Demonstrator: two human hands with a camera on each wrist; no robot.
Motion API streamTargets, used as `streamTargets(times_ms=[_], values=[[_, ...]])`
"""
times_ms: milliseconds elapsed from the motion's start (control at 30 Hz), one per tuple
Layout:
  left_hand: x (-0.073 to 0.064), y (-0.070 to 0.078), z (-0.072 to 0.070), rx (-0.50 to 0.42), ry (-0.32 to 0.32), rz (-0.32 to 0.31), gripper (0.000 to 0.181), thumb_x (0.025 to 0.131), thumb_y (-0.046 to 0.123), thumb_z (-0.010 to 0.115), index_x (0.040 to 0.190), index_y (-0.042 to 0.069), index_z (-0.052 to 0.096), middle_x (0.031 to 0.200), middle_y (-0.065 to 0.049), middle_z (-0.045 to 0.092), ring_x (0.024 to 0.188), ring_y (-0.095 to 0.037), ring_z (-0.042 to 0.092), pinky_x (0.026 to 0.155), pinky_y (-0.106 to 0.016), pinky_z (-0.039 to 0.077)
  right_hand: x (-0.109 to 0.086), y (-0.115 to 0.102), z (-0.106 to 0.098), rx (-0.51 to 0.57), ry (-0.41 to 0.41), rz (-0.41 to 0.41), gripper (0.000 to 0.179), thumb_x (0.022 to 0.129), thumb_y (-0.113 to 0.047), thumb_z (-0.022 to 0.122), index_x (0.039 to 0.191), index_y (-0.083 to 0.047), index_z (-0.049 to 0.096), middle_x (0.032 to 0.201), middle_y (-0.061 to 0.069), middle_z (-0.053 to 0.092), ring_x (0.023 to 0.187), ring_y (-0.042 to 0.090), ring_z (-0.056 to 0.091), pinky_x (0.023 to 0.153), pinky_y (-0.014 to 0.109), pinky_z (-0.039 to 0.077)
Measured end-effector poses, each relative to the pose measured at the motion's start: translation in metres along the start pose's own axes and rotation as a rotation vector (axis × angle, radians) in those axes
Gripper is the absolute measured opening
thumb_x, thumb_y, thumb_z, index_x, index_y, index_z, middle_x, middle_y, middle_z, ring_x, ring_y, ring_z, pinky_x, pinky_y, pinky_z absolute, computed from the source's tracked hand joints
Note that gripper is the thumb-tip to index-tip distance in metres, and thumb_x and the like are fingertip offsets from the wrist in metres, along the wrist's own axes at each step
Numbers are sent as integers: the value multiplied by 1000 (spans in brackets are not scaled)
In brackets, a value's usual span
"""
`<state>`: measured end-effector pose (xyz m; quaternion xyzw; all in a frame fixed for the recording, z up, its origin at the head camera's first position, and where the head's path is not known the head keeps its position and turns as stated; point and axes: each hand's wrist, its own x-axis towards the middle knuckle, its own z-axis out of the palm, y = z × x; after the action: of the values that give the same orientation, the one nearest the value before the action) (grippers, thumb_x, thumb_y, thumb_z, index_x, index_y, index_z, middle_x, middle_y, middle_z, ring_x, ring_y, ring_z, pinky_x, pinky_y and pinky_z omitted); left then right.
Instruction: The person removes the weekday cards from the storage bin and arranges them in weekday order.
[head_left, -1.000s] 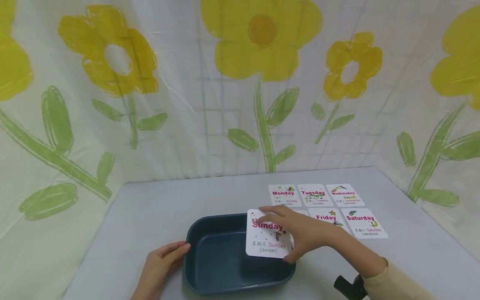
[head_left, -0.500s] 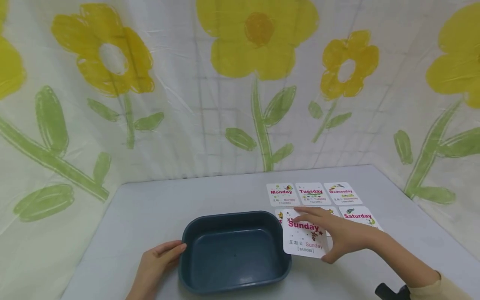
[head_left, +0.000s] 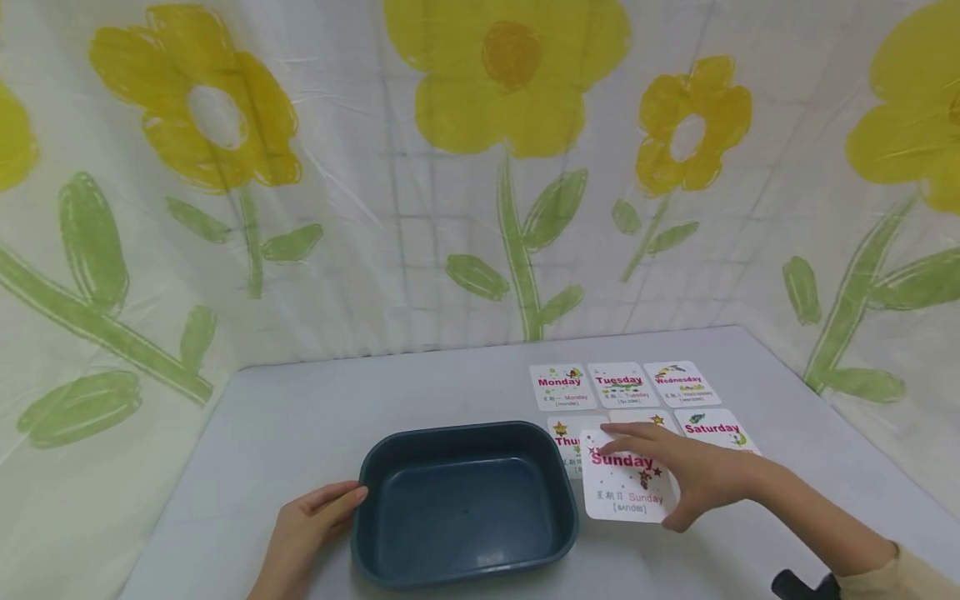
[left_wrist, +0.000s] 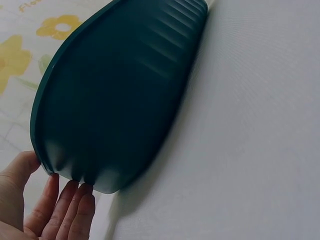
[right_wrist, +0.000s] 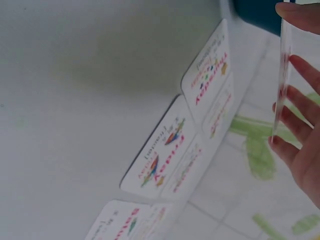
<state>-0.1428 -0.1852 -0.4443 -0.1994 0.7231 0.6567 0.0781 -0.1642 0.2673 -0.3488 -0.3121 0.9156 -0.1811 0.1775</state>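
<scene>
A flash card marked "Sunday" [head_left: 628,493] is held by its edges in my right hand [head_left: 708,475], with the thumb at its lower corner and the fingers along its top. It is raised above the table, just right of the dark blue-green basin [head_left: 465,521]. Seen edge-on in the right wrist view, the card [right_wrist: 282,95] is between thumb and fingertips. My left hand [head_left: 307,529] holds the basin's left rim; in the left wrist view the thumb and fingertips of that hand [left_wrist: 50,210] meet its edge. Nothing lies inside the basin.
Behind the held card lie two rows of cards on the pale table [head_left: 300,433]: Monday [head_left: 561,398], Tuesday [head_left: 622,396] and Wednesday [head_left: 682,395] at the back, Thursday [head_left: 564,435], Friday [right_wrist: 157,155] and Saturday [head_left: 712,430] in front. A flower-patterned curtain [head_left: 345,275] stands beyond.
My right hand has carried the Sunday card from above the basin rightward and slightly down, in front of the Thursday and Friday cards. The left hand keeps its place at the rim.
</scene>
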Motion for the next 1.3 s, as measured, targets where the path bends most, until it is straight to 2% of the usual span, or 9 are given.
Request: streamTargets(times_ms=[167, 433, 733, 967, 1300], values=[[-1, -1, 0, 5, 1, 3, 64, 71, 44, 76, 116, 0, 61, 106, -5, 68, 93, -15, 65, 82, -32, 54, 4, 3, 8, -7, -29, 11, 91, 58, -24, 85, 134, -39, 38, 149, -4, 26, 130, 30, 29, 84, 27, 50], [-1, -1, -1, 10, -3, 8, 66, 71, 44, 76, 116, 0, 60, 106, -6, 68, 93, -15, 65, 82, -32, 54, 13, 6, 29, -12, -121, 22, 88, 56, -28, 86, 130, -43, 41, 147, -4, 31, 128, 28, 34, 91, 40, 49], [-1, 0, -1, 13, 1, 6, 66, 70, 44, 76, 116, -1, 60, 105, -6, 68, 93, -16, 65, 82, -33, 54, 20, 7, 43, -30, -156, 17, 85, 56, -31, 86, 128, -45, 43, 146, -6, 33, 130, 29, 34, 94, 52, 45], [-1, 0, -2, 5, -7, 19, 65, 72, 43, 76, 117, -1, 59, 106, -5, 68, 94, -14, 65, 81, -30, 54, 19, 10, 45, -40, -161, -1, 86, 56, -35, 86, 129, -45, 42, 146, -6, 34, 130, 28, 34, 94, 52, 45], [-1, 1, -1, -2, -2, 18, 65, 72, 41, 76, 117, -2, 59, 104, -4, 68, 91, -10, 65, 79, -26, 54, 20, 11, 46, -64, -164, 18, 88, 54, -36, 86, 128, -48, 41, 145, -7, 33, 128, 27, 35, 92, 52, 46]])
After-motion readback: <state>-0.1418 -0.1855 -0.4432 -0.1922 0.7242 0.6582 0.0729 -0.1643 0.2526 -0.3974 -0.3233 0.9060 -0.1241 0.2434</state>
